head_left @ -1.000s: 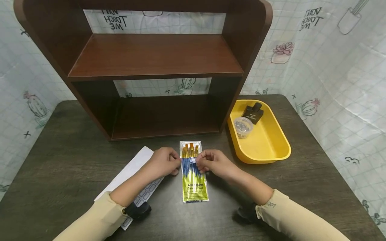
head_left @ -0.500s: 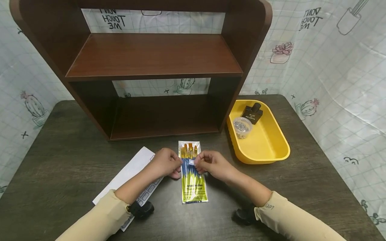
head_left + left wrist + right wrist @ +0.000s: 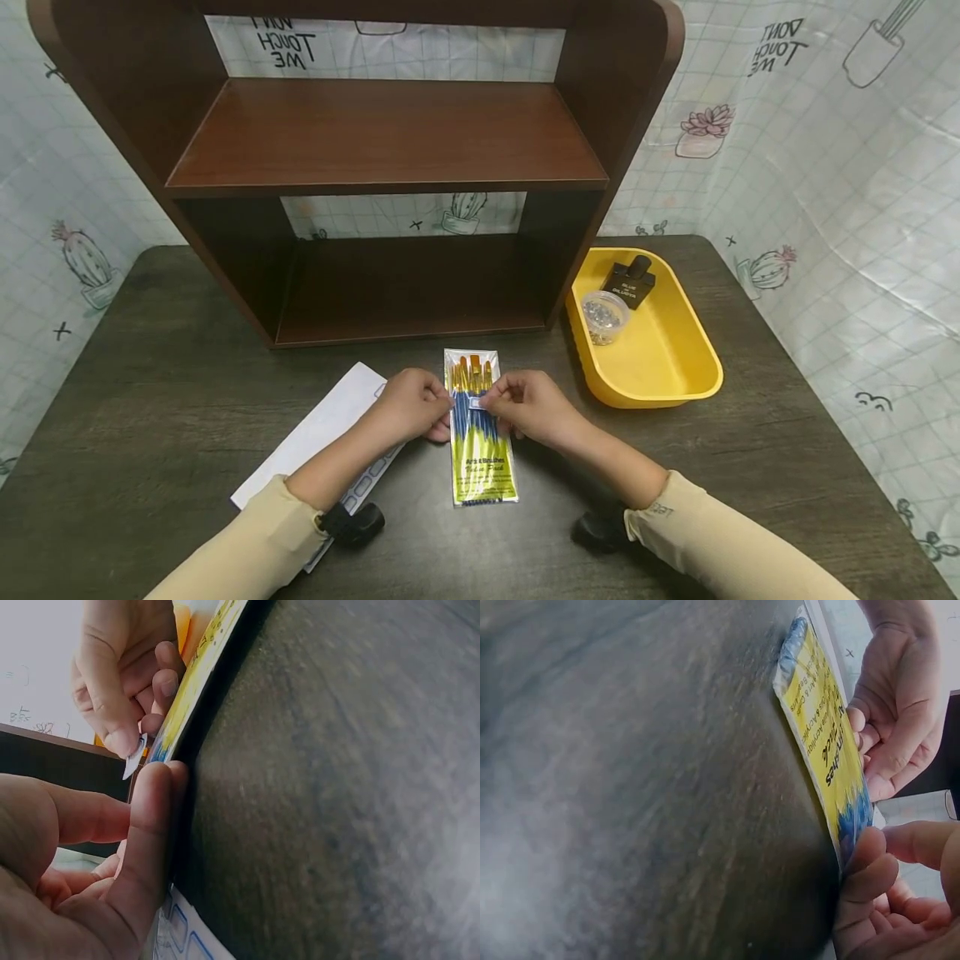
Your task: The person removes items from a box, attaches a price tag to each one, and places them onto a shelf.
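A clear pack of paintbrushes [image 3: 483,467] with a yellow-green label lies flat on the table, brush tips toward the shelf. My left hand [image 3: 411,406] holds the pack's left edge between thumb and fingers. Between right thumb and forefinger, my right hand [image 3: 536,408] pinches a small white sticker [image 3: 135,757] with a blue border, low over the brushes' blue part. In the head view the sticker looks level across the pack; whether it touches the plastic I cannot tell. Beneath my left forearm lies a white sheet of stickers [image 3: 315,433], partly hidden.
A dark brown wooden shelf [image 3: 390,183] stands behind the pack. To its right is a yellow tray [image 3: 675,367] holding a black bottle [image 3: 630,283] and a small clear tub [image 3: 603,317] of shiny bits. Printed curtains surround the dark table [image 3: 135,417].
My right hand has shifted slightly left, bringing the sticker from a tilt to nearly level over the brushes. My left hand stays at the pack's edge.
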Demonstrator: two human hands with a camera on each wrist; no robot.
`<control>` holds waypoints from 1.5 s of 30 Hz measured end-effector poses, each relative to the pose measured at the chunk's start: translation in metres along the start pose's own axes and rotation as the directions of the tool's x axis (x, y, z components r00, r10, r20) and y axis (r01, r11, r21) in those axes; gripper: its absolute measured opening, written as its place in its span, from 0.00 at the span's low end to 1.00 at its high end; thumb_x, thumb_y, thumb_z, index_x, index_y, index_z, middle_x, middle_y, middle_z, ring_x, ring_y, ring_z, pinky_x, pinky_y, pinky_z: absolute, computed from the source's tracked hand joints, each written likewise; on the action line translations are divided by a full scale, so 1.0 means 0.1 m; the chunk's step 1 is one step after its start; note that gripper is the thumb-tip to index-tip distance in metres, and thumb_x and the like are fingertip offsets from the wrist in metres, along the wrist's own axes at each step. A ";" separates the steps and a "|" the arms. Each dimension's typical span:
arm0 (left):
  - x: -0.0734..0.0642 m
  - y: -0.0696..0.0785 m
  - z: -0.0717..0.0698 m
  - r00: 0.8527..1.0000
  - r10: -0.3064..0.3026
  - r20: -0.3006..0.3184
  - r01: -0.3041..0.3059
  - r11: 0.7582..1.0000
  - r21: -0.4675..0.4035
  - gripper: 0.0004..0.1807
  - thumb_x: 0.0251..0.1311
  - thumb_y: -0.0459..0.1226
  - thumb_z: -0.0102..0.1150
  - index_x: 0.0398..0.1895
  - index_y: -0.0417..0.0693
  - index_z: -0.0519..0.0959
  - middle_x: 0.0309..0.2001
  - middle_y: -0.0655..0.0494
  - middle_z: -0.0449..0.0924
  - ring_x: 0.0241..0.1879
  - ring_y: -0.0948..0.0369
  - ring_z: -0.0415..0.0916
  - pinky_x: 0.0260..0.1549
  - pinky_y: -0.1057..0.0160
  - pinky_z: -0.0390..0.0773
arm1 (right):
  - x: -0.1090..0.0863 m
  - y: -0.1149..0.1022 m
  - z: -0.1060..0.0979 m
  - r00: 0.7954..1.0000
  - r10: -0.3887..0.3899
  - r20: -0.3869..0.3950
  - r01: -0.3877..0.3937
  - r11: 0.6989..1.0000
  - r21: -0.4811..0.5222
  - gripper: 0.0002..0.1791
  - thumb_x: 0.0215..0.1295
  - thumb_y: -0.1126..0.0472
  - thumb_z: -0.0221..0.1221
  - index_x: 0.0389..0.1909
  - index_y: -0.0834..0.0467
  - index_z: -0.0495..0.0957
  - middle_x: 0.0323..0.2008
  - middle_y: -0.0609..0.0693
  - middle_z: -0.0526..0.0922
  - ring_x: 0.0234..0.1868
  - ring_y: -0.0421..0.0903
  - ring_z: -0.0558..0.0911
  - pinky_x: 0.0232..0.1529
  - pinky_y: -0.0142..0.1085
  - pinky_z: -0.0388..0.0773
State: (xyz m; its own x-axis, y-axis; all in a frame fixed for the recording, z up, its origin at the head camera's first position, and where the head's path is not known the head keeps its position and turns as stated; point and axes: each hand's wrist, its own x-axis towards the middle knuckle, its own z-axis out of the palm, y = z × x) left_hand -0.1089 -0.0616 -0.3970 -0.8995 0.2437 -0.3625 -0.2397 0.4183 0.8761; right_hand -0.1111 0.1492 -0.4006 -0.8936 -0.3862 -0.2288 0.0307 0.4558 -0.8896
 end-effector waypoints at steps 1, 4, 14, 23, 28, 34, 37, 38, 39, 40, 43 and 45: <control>0.00 0.00 0.00 1.000 0.002 -0.002 -0.002 1.000 0.003 0.06 0.71 0.27 0.58 0.36 0.31 0.80 0.22 0.46 0.85 0.17 0.66 0.82 0.23 0.65 0.86 | 0.01 -0.01 0.01 1.000 0.010 -0.002 -0.010 1.000 -0.008 0.08 0.71 0.65 0.63 0.35 0.68 0.82 0.20 0.53 0.82 0.18 0.40 0.77 0.18 0.28 0.71; 0.00 -0.01 0.00 1.000 0.007 -0.007 -0.007 1.000 0.004 0.06 0.71 0.27 0.58 0.36 0.31 0.80 0.22 0.46 0.85 0.17 0.65 0.82 0.23 0.65 0.86 | 0.02 -0.02 0.02 0.999 0.032 -0.009 -0.032 0.999 -0.034 0.08 0.71 0.65 0.63 0.34 0.67 0.82 0.20 0.52 0.82 0.17 0.40 0.77 0.17 0.28 0.71; 0.00 -0.03 0.01 1.000 0.016 -0.012 -0.017 1.000 -0.010 0.06 0.71 0.27 0.57 0.36 0.30 0.81 0.22 0.45 0.85 0.16 0.66 0.81 0.22 0.64 0.86 | 0.05 -0.02 0.03 0.999 -0.041 -0.020 0.037 0.986 -0.161 0.06 0.70 0.66 0.63 0.33 0.64 0.82 0.23 0.52 0.83 0.18 0.38 0.77 0.18 0.29 0.72; 0.01 -0.05 0.00 0.999 0.046 -0.005 -0.046 0.999 -0.004 0.06 0.70 0.26 0.57 0.36 0.29 0.81 0.22 0.45 0.85 0.16 0.66 0.82 0.22 0.64 0.86 | 0.05 -0.04 0.05 0.992 -0.108 -0.068 0.082 0.947 -0.310 0.09 0.68 0.65 0.67 0.41 0.62 0.77 0.25 0.48 0.79 0.23 0.37 0.73 0.22 0.28 0.70; 0.00 -0.05 0.00 0.999 0.049 -0.001 -0.049 0.999 -0.020 0.06 0.71 0.26 0.57 0.36 0.29 0.81 0.23 0.45 0.86 0.17 0.66 0.82 0.22 0.64 0.86 | 0.04 -0.02 0.03 0.992 -0.097 -0.078 0.071 0.954 -0.293 0.08 0.71 0.66 0.64 0.45 0.61 0.75 0.26 0.50 0.78 0.20 0.39 0.74 0.20 0.30 0.72; 0.01 -0.06 0.00 0.998 0.063 0.002 -0.063 0.998 -0.024 0.06 0.70 0.26 0.57 0.35 0.30 0.80 0.22 0.46 0.85 0.16 0.67 0.81 0.22 0.65 0.86 | 0.07 -0.04 0.08 0.987 -0.122 -0.104 0.077 0.930 -0.359 0.14 0.69 0.57 0.69 0.43 0.60 0.75 0.24 0.48 0.74 0.23 0.39 0.71 0.23 0.29 0.67; 0.01 -0.09 -0.01 0.998 0.060 0.000 -0.060 0.997 -0.038 0.06 0.69 0.26 0.56 0.35 0.30 0.79 0.21 0.47 0.84 0.15 0.67 0.80 0.22 0.65 0.86 | 0.09 -0.06 0.12 0.985 -0.140 -0.105 0.086 0.910 -0.406 0.16 0.68 0.55 0.70 0.43 0.60 0.74 0.23 0.47 0.73 0.24 0.39 0.70 0.24 0.30 0.65; 0.01 -0.09 -0.02 0.998 0.060 0.000 -0.060 0.997 -0.047 0.05 0.69 0.26 0.56 0.35 0.30 0.79 0.21 0.48 0.83 0.16 0.67 0.80 0.22 0.65 0.86 | 0.09 -0.06 0.12 0.984 -0.144 -0.101 0.091 0.910 -0.405 0.16 0.69 0.55 0.69 0.43 0.60 0.74 0.23 0.47 0.73 0.24 0.39 0.70 0.25 0.30 0.66; 0.00 -0.09 -0.02 0.998 0.058 0.002 -0.058 0.996 -0.062 0.05 0.69 0.26 0.56 0.36 0.30 0.79 0.21 0.48 0.83 0.16 0.67 0.80 0.23 0.65 0.86 | 0.08 -0.06 0.12 0.984 -0.146 -0.099 0.095 0.912 -0.399 0.15 0.69 0.56 0.68 0.44 0.60 0.74 0.24 0.47 0.74 0.24 0.39 0.71 0.25 0.30 0.67; 0.00 -0.10 -0.01 0.998 0.058 0.005 -0.057 0.995 -0.085 0.05 0.69 0.26 0.55 0.36 0.29 0.78 0.22 0.48 0.83 0.17 0.67 0.81 0.24 0.65 0.87 | 0.06 -0.05 0.10 0.984 -0.149 -0.095 0.102 0.917 -0.386 0.15 0.70 0.57 0.68 0.45 0.60 0.74 0.25 0.48 0.75 0.25 0.39 0.72 0.25 0.29 0.68; -0.03 -0.11 0.01 0.998 0.060 0.022 -0.055 0.983 -0.177 0.04 0.71 0.26 0.53 0.39 0.29 0.76 0.25 0.48 0.84 0.22 0.65 0.83 0.29 0.63 0.89 | -0.04 -0.04 0.05 0.987 -0.134 -0.086 0.099 0.940 -0.326 0.14 0.71 0.60 0.66 0.48 0.62 0.73 0.29 0.50 0.78 0.26 0.39 0.73 0.25 0.29 0.72; -0.06 -0.12 0.03 0.997 0.063 0.032 -0.054 0.969 -0.242 0.05 0.71 0.26 0.51 0.41 0.29 0.75 0.29 0.46 0.85 0.26 0.64 0.84 0.33 0.61 0.90 | -0.12 -0.04 0.01 0.993 -0.097 -0.070 0.074 0.959 -0.273 0.16 0.72 0.60 0.65 0.50 0.64 0.72 0.30 0.52 0.80 0.25 0.39 0.75 0.24 0.30 0.75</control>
State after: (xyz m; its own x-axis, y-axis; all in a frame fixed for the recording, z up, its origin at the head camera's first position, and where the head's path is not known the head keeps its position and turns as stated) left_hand -0.0998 -0.0655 -0.4065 -0.9006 0.2979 -0.3164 -0.2725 0.1801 0.9452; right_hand -0.0997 0.1514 -0.3946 -0.9215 -0.3714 -0.1135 -0.1592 0.6278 -0.7619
